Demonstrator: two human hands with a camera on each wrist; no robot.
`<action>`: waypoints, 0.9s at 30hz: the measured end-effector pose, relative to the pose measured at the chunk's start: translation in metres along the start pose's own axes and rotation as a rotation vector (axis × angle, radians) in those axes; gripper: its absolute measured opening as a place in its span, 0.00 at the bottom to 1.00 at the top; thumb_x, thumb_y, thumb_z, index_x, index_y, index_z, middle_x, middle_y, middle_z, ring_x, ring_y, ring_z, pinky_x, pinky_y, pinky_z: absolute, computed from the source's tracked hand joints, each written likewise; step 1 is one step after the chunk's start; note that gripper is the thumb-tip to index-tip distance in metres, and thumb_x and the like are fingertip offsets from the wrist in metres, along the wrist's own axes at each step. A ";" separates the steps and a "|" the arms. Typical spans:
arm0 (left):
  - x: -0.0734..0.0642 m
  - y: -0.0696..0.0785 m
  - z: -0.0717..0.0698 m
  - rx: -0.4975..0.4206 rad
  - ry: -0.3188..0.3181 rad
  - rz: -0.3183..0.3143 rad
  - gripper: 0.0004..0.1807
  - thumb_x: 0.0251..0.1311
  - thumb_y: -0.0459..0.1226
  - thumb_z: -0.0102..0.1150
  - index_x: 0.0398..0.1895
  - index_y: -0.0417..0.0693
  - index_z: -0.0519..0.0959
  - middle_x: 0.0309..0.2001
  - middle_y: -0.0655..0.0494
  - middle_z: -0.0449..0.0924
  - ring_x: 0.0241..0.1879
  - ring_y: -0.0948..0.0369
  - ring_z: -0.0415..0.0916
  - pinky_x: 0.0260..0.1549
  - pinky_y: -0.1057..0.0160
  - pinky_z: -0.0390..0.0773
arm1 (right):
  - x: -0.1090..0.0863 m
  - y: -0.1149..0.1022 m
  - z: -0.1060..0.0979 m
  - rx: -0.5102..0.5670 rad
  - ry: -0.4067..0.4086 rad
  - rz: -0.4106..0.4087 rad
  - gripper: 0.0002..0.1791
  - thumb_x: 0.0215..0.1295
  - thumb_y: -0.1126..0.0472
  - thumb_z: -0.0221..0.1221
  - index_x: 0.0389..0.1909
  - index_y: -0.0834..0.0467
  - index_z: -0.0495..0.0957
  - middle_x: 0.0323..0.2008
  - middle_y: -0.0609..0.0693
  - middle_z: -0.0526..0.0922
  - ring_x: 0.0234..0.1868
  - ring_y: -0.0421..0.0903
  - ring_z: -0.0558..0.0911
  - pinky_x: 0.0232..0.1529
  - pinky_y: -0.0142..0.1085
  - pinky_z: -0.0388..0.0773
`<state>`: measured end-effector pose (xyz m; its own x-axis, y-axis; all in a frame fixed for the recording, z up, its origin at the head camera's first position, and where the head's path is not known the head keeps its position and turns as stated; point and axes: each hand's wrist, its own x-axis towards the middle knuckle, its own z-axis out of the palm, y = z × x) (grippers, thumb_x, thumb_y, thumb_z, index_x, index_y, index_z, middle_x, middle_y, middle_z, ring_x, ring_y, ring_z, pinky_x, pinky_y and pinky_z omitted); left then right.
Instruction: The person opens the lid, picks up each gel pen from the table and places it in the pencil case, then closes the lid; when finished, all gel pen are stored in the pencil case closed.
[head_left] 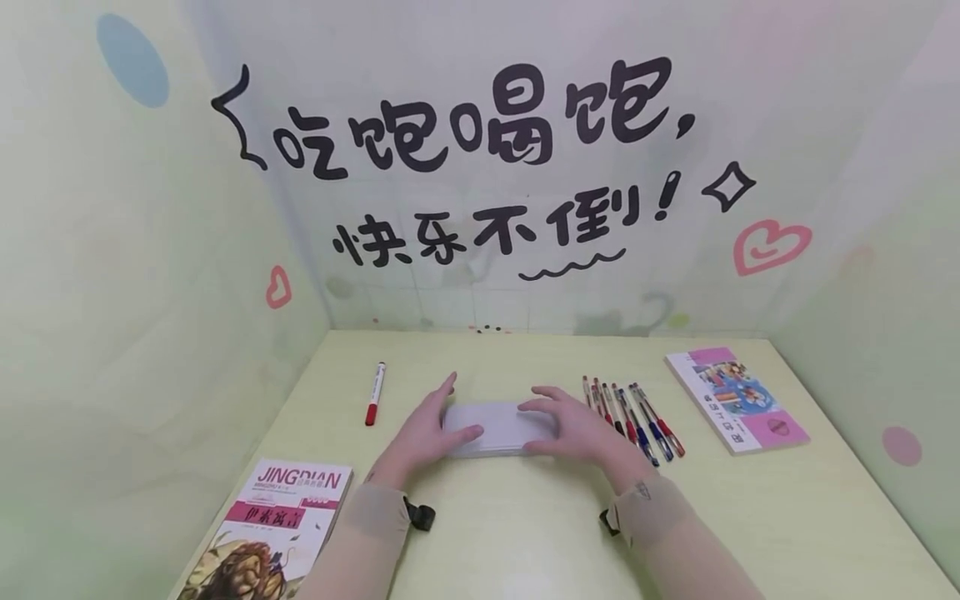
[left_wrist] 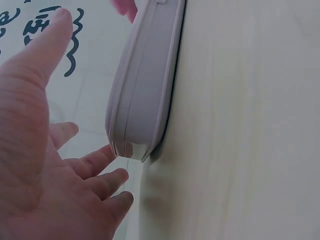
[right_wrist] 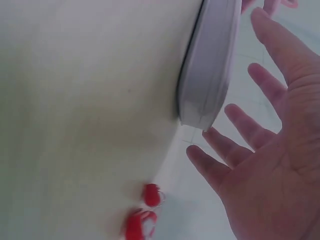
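Note:
A flat, pale lilac case [head_left: 498,429] with rounded corners lies on the table between the two hands. Its closed side shows a lengthwise seam in the left wrist view, with a small tab at the top of that picture. My left hand [head_left: 431,429] is at the case's left end, fingers spread and thumb reaching over toward its top. At the right end is my right hand [head_left: 573,427], its fingers loosely extended. Both wrist views show the fingers spread around the case's ends without curling round it; whether any fingertip touches it I cannot tell.
Several pens [head_left: 636,421] with red, blue and dark caps lie right of the right hand. Beyond them is a pink-and-white book [head_left: 738,400]. A red-capped marker [head_left: 376,393] lies back left, and a book with a lion cover [head_left: 270,525] front left. Printed walls [head_left: 480,300] border the table.

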<state>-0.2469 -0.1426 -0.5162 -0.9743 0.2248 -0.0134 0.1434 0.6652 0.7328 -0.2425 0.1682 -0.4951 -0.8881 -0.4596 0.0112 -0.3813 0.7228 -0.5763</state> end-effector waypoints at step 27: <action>-0.003 -0.031 0.005 0.029 -0.033 0.122 0.52 0.48 0.50 0.89 0.79 0.59 0.75 0.79 0.55 0.75 0.75 0.52 0.75 0.80 0.46 0.74 | -0.009 0.032 0.017 0.097 0.054 -0.020 0.32 0.63 0.46 0.78 0.69 0.42 0.85 0.85 0.54 0.67 0.83 0.69 0.68 0.81 0.70 0.66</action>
<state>-0.2474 -0.1608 -0.5426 -0.9431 0.3284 0.0524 0.2664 0.6517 0.7102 -0.2422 0.1871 -0.5276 -0.8939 -0.4432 0.0664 -0.3753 0.6593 -0.6516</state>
